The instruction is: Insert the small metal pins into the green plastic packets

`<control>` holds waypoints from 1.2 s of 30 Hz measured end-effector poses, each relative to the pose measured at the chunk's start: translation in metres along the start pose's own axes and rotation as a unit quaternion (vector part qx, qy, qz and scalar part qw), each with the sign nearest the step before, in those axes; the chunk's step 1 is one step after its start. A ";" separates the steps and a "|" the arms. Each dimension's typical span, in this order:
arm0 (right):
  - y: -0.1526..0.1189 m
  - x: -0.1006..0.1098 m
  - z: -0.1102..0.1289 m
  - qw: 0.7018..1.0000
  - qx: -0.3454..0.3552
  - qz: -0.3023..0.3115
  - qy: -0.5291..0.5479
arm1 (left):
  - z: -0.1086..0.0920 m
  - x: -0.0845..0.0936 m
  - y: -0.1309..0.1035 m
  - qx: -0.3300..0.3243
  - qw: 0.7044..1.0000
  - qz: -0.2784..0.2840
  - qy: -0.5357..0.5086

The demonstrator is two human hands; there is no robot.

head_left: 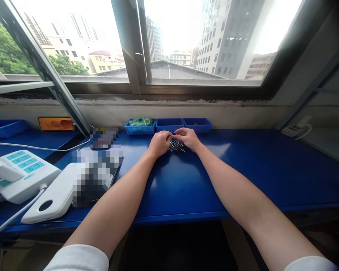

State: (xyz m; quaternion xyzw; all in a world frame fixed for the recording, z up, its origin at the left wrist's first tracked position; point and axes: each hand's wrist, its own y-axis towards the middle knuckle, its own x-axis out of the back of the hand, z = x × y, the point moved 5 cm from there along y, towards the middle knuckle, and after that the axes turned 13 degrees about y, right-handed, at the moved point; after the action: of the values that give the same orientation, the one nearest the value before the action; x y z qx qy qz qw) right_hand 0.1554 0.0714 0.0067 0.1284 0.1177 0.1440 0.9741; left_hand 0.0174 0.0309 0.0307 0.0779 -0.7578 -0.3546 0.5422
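A small heap of thin metal pieces, like pins or rivets, lies on the blue tabletop. Just behind and over it, my left hand comes from the left with its fingers curled and thumb pressed in. My right hand faces it from the other side, thumb and fingers drawn together in a pinch. The fingertips of both hands almost meet above the heap. Whatever is between them is too small to make out.
Three joined blue bins stand at the wall; the left bin holds green plastic bags. To the left lie a white power strip, a white oblong device, a blurred-out item and cables. An orange-screened phone leans behind.
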 end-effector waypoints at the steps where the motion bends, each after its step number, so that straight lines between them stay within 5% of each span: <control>1: -0.001 -0.001 0.001 1.000 -0.005 0.001 0.006 | 0.001 0.001 0.000 0.006 1.000 -0.005 0.003; 13: 0.002 0.000 0.004 0.985 0.059 -0.015 -0.159 | 0.005 0.001 -0.002 0.034 0.999 -0.017 -0.014; 30: -0.005 0.001 0.013 0.998 0.056 -0.004 -0.032 | 0.011 -0.007 -0.003 0.064 0.997 0.042 -0.018; 36: 0.000 0.012 0.017 0.993 0.088 -0.071 -0.046 | 0.013 -0.009 -0.003 0.076 0.997 0.029 -0.010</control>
State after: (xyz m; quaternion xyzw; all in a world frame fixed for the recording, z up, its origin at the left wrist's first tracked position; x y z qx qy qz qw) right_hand 0.1714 0.0713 0.0204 0.2113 0.0940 0.0574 0.9712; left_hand 0.0087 0.0390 0.0198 0.0930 -0.7898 -0.2806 0.5374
